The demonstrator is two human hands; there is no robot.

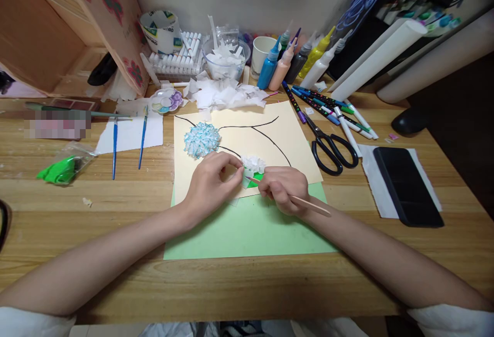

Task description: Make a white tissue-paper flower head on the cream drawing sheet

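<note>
My right hand (283,189) is wrapped round a thin wooden stick (313,206), its tip pointing left toward the fingers of my left hand (214,175). Between my left thumb and forefinger is a small piece of white paper (246,177), touching or very near the stick's tip. Just behind the fingertips, a cluster of white paper tufts (253,163) stands beside a bright green patch (255,179) on the cream sheet (239,114). To the left on that sheet sits a round blue-and-white ruffled flower (201,140), with black drawn lines around it.
A green sheet (247,231) lies underneath. Black scissors (332,146), several markers (332,108) and a phone (408,185) are on the right. Torn white paper (227,94), paint bottles (268,67) and a paper cup (262,59) line the back. Two blue brushes (115,149) lie left.
</note>
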